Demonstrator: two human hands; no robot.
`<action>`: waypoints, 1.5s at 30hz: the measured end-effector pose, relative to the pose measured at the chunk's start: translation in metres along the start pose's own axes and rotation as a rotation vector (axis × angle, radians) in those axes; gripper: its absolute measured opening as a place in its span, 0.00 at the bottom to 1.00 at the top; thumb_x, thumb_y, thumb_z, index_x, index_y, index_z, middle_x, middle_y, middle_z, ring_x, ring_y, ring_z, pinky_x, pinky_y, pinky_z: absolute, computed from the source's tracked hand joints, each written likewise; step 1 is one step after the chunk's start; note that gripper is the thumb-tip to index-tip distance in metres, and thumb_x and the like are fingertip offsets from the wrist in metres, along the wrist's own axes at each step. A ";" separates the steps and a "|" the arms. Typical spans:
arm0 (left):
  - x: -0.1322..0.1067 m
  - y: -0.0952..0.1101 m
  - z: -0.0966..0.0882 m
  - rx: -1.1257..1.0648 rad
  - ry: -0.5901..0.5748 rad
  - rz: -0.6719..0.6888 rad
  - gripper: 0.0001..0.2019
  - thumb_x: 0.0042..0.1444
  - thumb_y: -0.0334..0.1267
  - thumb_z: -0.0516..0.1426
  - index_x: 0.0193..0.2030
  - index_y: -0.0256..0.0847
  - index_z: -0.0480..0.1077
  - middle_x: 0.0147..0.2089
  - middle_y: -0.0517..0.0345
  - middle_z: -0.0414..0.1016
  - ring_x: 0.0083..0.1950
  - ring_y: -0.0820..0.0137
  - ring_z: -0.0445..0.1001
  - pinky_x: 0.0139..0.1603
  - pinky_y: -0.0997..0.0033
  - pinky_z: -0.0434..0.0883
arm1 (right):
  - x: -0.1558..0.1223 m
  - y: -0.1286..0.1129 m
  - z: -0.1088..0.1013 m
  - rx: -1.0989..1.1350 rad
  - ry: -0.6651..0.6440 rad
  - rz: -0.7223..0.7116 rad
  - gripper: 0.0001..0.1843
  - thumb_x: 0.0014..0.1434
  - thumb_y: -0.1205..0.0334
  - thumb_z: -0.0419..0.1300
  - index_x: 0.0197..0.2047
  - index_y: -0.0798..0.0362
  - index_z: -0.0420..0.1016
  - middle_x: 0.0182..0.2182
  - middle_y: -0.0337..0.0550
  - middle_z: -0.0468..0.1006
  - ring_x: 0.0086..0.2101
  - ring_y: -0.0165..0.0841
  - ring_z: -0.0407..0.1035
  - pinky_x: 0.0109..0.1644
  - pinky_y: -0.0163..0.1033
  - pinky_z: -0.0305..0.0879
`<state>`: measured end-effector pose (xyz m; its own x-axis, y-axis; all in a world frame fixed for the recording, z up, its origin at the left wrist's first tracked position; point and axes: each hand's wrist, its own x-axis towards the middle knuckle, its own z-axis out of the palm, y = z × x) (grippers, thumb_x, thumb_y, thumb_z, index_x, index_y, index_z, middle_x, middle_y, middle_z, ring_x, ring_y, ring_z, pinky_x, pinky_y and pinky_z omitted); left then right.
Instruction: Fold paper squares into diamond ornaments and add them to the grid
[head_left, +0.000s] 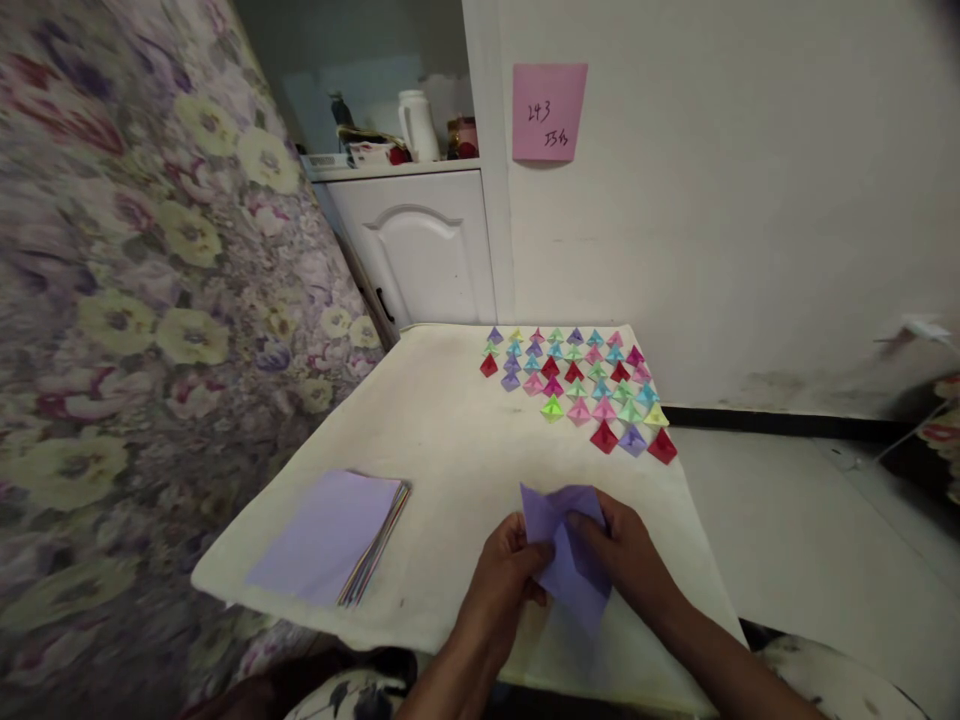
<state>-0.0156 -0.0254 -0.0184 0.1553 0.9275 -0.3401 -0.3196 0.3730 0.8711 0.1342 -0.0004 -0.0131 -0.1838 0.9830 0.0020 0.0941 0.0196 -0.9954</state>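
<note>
A sheet of purple paper (577, 585), creased and partly folded, is held up between my two hands just above the near right part of the table. My left hand (510, 565) grips its left side, thumb on the front and fingers curled behind. On its upper right side, my right hand (626, 545) pinches the paper with the thumb pressed near the middle; the fingers behind are mostly hidden. To the left lies a stack of coloured paper (326, 540) with a purple sheet on top. Several small folded paper pieces (577, 410) in many colours stand in rows toward the far right.
The cream-covered table (442, 440) reaches a wall at the back. A flowered curtain (187, 330) hangs along the left. Behind stands a white cabinet (424, 250) with a white jug (418, 125) on its shelf. A pink note (549, 112) is on the wall.
</note>
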 end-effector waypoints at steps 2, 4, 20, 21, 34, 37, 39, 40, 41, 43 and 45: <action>0.000 0.001 0.001 -0.034 -0.025 -0.008 0.09 0.44 0.31 0.60 0.35 0.37 0.68 0.22 0.64 0.68 0.18 0.77 0.64 0.16 0.80 0.60 | 0.001 0.002 -0.001 0.044 0.001 0.013 0.09 0.53 0.60 0.58 0.37 0.51 0.75 0.28 0.40 0.77 0.30 0.38 0.68 0.33 0.38 0.62; -0.001 0.004 0.004 -0.114 -0.075 0.010 0.12 0.43 0.29 0.60 0.38 0.37 0.68 0.26 0.61 0.71 0.23 0.75 0.68 0.22 0.78 0.63 | 0.002 0.005 -0.002 0.045 -0.005 0.016 0.09 0.52 0.61 0.58 0.37 0.52 0.75 0.28 0.40 0.77 0.30 0.38 0.68 0.33 0.38 0.62; -0.005 0.009 0.002 -0.348 -0.187 0.026 0.17 0.46 0.23 0.56 0.45 0.33 0.70 0.39 0.48 0.75 0.38 0.66 0.73 0.39 0.71 0.65 | -0.001 -0.006 -0.002 0.349 -0.089 0.168 0.10 0.46 0.58 0.64 0.30 0.56 0.74 0.23 0.39 0.74 0.25 0.32 0.66 0.29 0.36 0.61; -0.005 0.010 0.003 -0.348 -0.185 0.030 0.17 0.45 0.23 0.56 0.45 0.33 0.70 0.39 0.48 0.75 0.38 0.67 0.72 0.39 0.71 0.65 | -0.001 -0.006 -0.003 0.359 -0.094 0.178 0.10 0.46 0.58 0.64 0.29 0.56 0.73 0.23 0.39 0.74 0.24 0.32 0.66 0.29 0.36 0.61; -0.005 0.013 -0.006 -0.143 -0.144 0.053 0.16 0.47 0.29 0.59 0.45 0.36 0.69 0.32 0.56 0.71 0.29 0.73 0.67 0.28 0.76 0.63 | 0.000 -0.001 -0.003 0.359 -0.187 0.176 0.10 0.47 0.59 0.63 0.31 0.57 0.74 0.24 0.40 0.75 0.25 0.32 0.68 0.30 0.36 0.62; -0.007 0.013 -0.009 -0.082 -0.143 0.046 0.18 0.46 0.30 0.59 0.47 0.36 0.68 0.28 0.60 0.67 0.24 0.77 0.63 0.21 0.79 0.58 | -0.001 0.001 -0.003 0.324 -0.204 0.171 0.10 0.48 0.59 0.62 0.32 0.57 0.74 0.26 0.41 0.76 0.26 0.33 0.69 0.31 0.36 0.63; -0.008 0.013 -0.011 -0.061 -0.145 0.058 0.19 0.46 0.30 0.58 0.48 0.37 0.68 0.26 0.63 0.64 0.22 0.78 0.59 0.19 0.79 0.54 | -0.002 0.002 -0.002 0.312 -0.217 0.168 0.11 0.48 0.58 0.62 0.32 0.57 0.73 0.26 0.42 0.77 0.27 0.34 0.69 0.32 0.37 0.64; -0.009 0.014 -0.012 -0.054 -0.144 0.062 0.19 0.46 0.30 0.58 0.47 0.37 0.68 0.25 0.64 0.63 0.21 0.79 0.58 0.18 0.79 0.53 | -0.002 0.003 -0.002 0.315 -0.225 0.165 0.11 0.47 0.58 0.63 0.32 0.57 0.73 0.26 0.42 0.77 0.27 0.35 0.70 0.32 0.37 0.64; -0.009 0.014 -0.012 -0.049 -0.145 0.063 0.18 0.46 0.30 0.58 0.47 0.37 0.68 0.24 0.64 0.62 0.20 0.79 0.57 0.18 0.79 0.52 | -0.003 0.003 -0.002 0.321 -0.231 0.161 0.12 0.47 0.58 0.63 0.32 0.57 0.73 0.26 0.42 0.77 0.28 0.35 0.70 0.33 0.38 0.64; -0.010 0.015 -0.013 -0.045 -0.151 0.059 0.18 0.46 0.30 0.57 0.46 0.37 0.68 0.24 0.64 0.62 0.21 0.79 0.57 0.18 0.79 0.52 | -0.004 0.003 -0.001 0.332 -0.241 0.162 0.12 0.47 0.57 0.63 0.32 0.57 0.73 0.27 0.43 0.77 0.29 0.36 0.71 0.34 0.39 0.64; -0.011 0.017 -0.014 -0.040 -0.162 0.051 0.18 0.46 0.31 0.57 0.46 0.37 0.68 0.25 0.64 0.62 0.20 0.80 0.57 0.18 0.79 0.52 | -0.004 0.003 -0.001 0.340 -0.244 0.162 0.12 0.47 0.57 0.63 0.32 0.57 0.72 0.26 0.43 0.76 0.29 0.37 0.71 0.34 0.40 0.65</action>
<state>-0.0354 -0.0287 -0.0053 0.2860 0.9298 -0.2315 -0.3673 0.3296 0.8698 0.1362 -0.0041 -0.0160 -0.4227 0.8956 -0.1385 -0.1785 -0.2320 -0.9562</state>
